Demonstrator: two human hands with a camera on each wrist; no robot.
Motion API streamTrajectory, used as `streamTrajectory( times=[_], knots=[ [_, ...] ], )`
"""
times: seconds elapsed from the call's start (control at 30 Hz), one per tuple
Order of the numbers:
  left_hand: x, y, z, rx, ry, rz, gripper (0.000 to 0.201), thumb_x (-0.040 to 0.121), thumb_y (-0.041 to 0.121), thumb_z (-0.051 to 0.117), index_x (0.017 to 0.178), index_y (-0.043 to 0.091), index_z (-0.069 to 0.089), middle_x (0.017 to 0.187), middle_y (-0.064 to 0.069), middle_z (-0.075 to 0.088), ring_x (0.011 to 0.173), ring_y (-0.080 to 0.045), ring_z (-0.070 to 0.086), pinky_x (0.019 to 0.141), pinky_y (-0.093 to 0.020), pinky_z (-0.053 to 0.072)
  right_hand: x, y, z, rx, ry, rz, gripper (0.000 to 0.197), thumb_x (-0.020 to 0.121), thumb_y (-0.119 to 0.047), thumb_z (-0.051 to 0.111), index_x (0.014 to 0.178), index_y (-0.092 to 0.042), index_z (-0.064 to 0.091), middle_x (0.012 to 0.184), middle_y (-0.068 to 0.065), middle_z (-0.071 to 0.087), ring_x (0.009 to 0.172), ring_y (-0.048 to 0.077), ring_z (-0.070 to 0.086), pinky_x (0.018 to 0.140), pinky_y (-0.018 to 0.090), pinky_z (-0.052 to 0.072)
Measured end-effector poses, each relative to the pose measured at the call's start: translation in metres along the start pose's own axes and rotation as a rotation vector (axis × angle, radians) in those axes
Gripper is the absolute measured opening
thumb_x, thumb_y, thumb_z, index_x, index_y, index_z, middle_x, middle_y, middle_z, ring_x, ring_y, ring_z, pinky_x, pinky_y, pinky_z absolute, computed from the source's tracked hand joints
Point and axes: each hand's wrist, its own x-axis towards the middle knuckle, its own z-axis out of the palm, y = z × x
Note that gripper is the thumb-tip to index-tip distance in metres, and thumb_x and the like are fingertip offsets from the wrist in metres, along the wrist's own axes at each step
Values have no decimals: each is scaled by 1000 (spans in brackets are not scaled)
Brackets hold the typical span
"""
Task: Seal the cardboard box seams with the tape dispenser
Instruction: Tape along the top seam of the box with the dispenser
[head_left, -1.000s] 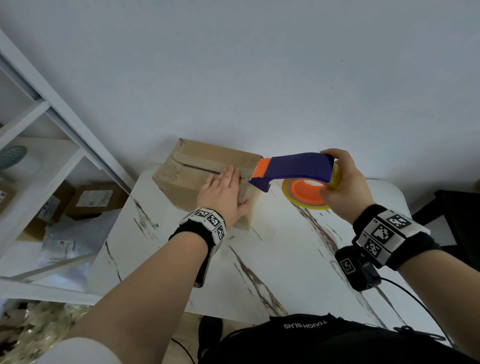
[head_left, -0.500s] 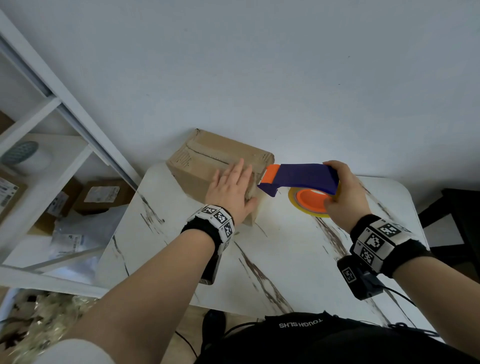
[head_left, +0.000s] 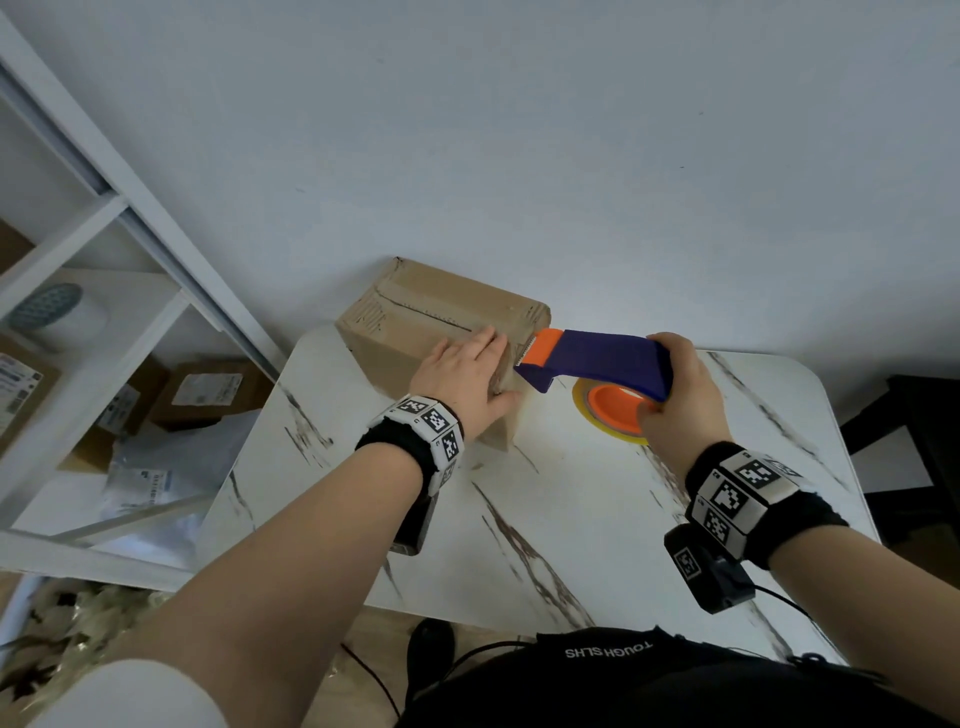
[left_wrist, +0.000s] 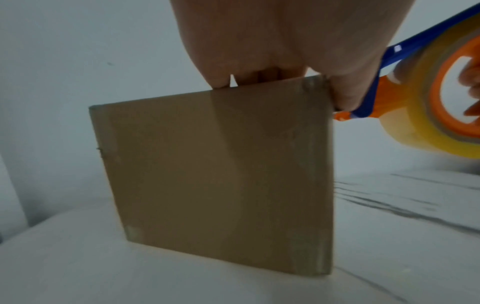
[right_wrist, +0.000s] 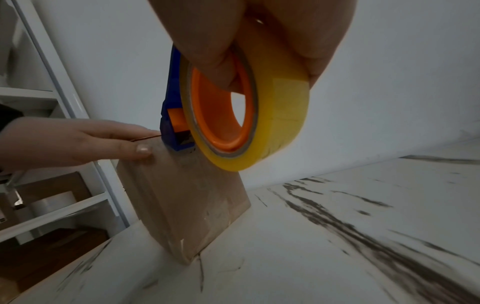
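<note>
A brown cardboard box (head_left: 415, 322) stands on the white marble table (head_left: 597, 509) by the wall, its top seam running away from me. My left hand (head_left: 462, 374) lies flat on the box's near right top, fingers straight, thumb over the right edge (right_wrist: 140, 149). My right hand (head_left: 680, 400) grips a blue and orange tape dispenser (head_left: 597, 361) with a yellow tape roll (right_wrist: 280, 115). The dispenser's orange front end touches the box's near right top corner, beside my left fingertips. In the left wrist view the box's side (left_wrist: 221, 174) fills the middle, with the dispenser (left_wrist: 369, 98) at its upper right.
A white shelf unit (head_left: 88, 291) stands left of the table with boxes (head_left: 202, 389) and plastic bags on it. A dark piece of furniture (head_left: 919, 441) sits at the right. The wall is right behind the box. Cables hang from my right wrist camera.
The dispenser's front end has moved left and down onto the box's near right corner. My left hand stays flat on the box. The head view has shifted a little.
</note>
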Motion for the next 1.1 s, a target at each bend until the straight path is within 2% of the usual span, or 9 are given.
streamTrajectory(
  times=[0.1,0.27,0.43,0.5,0.57,0.67,0.77,0.93,1.1],
  knots=[
    [-3,-10,-4,33,-10,-35,74,89,61,33,148,19,17,158,2,12,141,-19,25,116,-36,15,-1,-2,1,-9,4,-5,62,72,12,48,128,-14,44,114,14,53,91,20,43,78,27,34],
    [2,-27,-10,21,13,-116,69,93,59,18,146,16,24,157,-1,19,140,-20,28,114,-38,18,-2,-6,6,-6,11,16,60,73,12,47,127,-14,44,110,14,51,89,22,43,77,27,34],
    [11,-45,-18,10,-48,-191,74,89,64,25,143,14,27,156,-8,21,140,-25,26,114,-43,19,-5,-11,15,12,40,65,61,74,11,46,129,-15,44,105,7,47,89,22,42,78,26,33],
    [13,-39,-19,-19,-38,-157,80,85,69,30,144,14,27,156,-10,18,141,-27,24,114,-44,20,-7,-14,19,17,57,88,61,74,11,46,129,-15,44,104,6,46,89,22,43,78,25,32],
    [14,-28,-15,-48,-21,-26,81,83,69,36,146,20,20,158,-4,11,143,-25,19,117,-45,17,-9,-16,21,12,65,101,61,74,11,47,130,-14,44,106,9,48,90,23,44,78,26,33],
    [17,-15,-4,-56,-12,145,77,86,56,46,148,25,12,159,1,7,146,-20,10,118,-43,15,-11,-19,24,-16,64,110,60,74,10,50,129,-13,44,112,14,52,89,22,43,78,26,33],
    [21,-16,0,-39,-26,194,78,88,42,52,149,24,6,159,2,7,146,-18,6,119,-40,14,-16,-25,28,-10,82,115,56,73,7,55,125,-12,47,109,13,54,88,22,43,78,25,32],
    [21,-29,-2,-109,6,226,70,81,22,62,141,19,28,157,0,15,146,-18,11,119,-39,14,-33,-45,38,-17,-24,116,52,72,-5,67,120,-12,46,101,2,50,88,22,48,74,25,34],
    [14,-46,4,-11,-72,227,84,85,17,55,149,23,2,159,4,-2,146,-18,0,120,-39,7,-48,-51,55,18,-92,85,73,72,-7,72,135,-22,41,114,0,41,96,15,43,83,24,35]
  ],
)
